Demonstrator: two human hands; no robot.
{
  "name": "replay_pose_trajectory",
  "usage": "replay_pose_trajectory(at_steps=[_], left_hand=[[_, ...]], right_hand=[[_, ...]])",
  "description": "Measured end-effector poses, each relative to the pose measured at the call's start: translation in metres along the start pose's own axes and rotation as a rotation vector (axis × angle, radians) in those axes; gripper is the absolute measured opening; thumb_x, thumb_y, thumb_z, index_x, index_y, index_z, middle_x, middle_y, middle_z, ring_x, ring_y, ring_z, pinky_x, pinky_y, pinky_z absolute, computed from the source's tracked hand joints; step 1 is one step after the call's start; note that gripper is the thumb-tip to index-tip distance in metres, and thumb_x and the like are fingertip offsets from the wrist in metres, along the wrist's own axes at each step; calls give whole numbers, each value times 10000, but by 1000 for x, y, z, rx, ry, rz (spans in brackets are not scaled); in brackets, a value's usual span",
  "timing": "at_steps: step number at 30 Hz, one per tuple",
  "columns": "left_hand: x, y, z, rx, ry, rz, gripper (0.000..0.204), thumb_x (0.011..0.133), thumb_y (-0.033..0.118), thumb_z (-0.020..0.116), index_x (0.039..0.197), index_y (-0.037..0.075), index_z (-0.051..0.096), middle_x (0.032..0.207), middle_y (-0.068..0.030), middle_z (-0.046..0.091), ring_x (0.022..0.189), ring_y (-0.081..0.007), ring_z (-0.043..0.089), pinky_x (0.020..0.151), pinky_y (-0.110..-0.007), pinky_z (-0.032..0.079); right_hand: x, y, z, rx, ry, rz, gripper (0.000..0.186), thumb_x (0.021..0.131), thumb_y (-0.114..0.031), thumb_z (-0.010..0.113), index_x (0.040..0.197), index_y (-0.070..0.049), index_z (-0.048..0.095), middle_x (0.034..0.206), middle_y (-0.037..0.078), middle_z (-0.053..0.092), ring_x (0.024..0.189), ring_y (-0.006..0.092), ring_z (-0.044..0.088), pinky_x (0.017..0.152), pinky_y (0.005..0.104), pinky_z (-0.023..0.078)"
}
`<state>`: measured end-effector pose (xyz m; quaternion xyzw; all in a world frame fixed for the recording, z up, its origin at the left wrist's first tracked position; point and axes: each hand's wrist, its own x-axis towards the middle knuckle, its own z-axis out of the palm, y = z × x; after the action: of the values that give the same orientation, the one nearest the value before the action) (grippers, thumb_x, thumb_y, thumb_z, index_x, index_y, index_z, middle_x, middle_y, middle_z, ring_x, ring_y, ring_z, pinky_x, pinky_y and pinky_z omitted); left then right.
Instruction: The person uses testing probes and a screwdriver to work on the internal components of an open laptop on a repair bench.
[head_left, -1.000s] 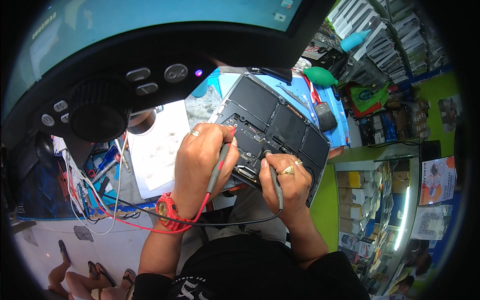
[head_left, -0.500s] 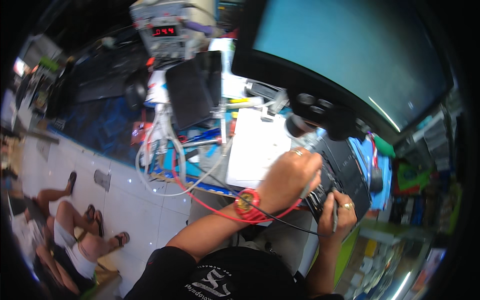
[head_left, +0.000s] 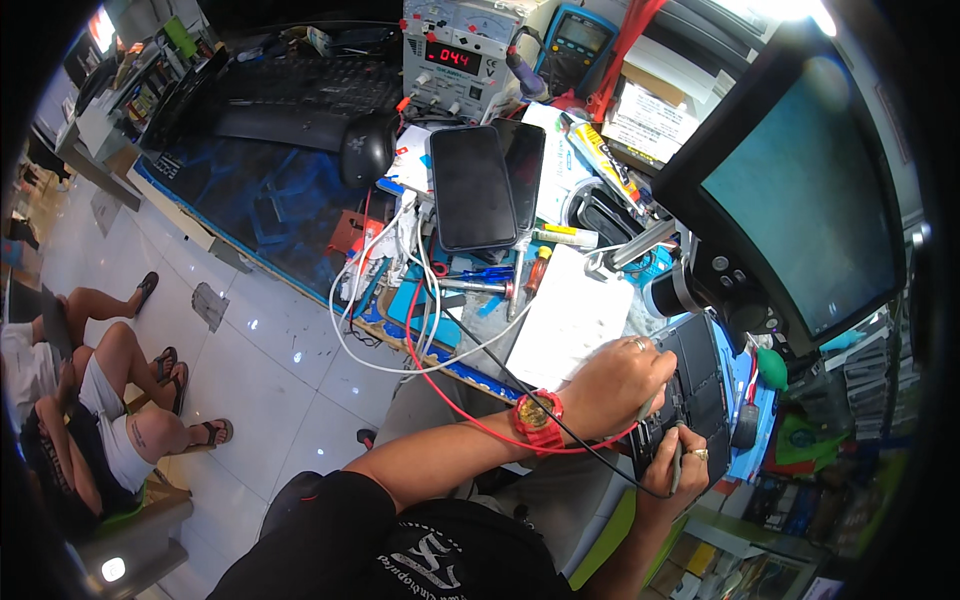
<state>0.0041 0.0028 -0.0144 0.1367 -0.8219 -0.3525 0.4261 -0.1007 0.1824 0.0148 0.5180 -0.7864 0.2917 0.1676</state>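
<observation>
My left hand [head_left: 622, 382], with a red watch [head_left: 538, 420] on its wrist, is closed on a grey test probe [head_left: 648, 406] at the end of a red lead. Just nearer to me, my right hand [head_left: 685, 470] pinches a second grey probe [head_left: 677, 462], which trails a black lead. Both probes point at an opened, flat black electronic device [head_left: 705, 365], perhaps a laptop base, at the bench's right front. My fingers hide the probe tips, so I cannot tell what they touch.
A monitor [head_left: 800, 200] on an arm overhangs the device. White paper [head_left: 570, 315] lies to its left. Farther back are two dark phones [head_left: 472, 188], a power supply [head_left: 455, 70] and a blue multimeter [head_left: 580, 48]. A white cable [head_left: 345, 335] loops over the front edge. People sit at the left.
The whole view has turned and sharpened, bringing the multimeter into sight. Both hands keep hold of their probes over the black device.
</observation>
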Motion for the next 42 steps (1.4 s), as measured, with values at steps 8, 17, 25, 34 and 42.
replay_pose_trajectory(at_steps=[8,17,25,34,42], left_hand=[[6,-1,0,3,-59,6,143,918,82,754,986,13,649,906,-175,680,884,-363,711,812,-467,580],[14,6,0,-40,-92,-58,113,900,-1,769,958,-8,672,955,-186,748,882,-377,732,803,-455,579],[12,7,-3,-27,-119,-67,123,902,-16,772,953,-11,661,994,-203,783,914,-371,756,823,-445,588],[14,1,0,-33,-49,-31,115,896,19,755,955,8,657,878,-163,682,822,-369,686,761,-474,548],[3,0,-3,-15,-36,21,191,900,84,762,1011,10,626,944,-176,677,950,-375,702,846,-472,573]], right_hand=[[4,-1,-2,-1,3,-61,107,966,51,736,1070,75,727,943,238,750,829,424,744,769,492,597],[4,0,-1,-11,46,-86,155,890,9,806,1025,-1,731,938,153,769,814,325,767,754,415,624],[5,-3,1,13,36,-64,146,881,5,811,1004,-7,733,923,145,769,814,324,767,753,413,621],[10,-1,2,19,31,-79,150,886,26,790,1030,28,751,931,174,775,824,345,770,782,434,627],[-1,-1,1,38,-7,-42,123,965,56,714,1083,87,735,961,253,749,836,420,739,777,485,597]])
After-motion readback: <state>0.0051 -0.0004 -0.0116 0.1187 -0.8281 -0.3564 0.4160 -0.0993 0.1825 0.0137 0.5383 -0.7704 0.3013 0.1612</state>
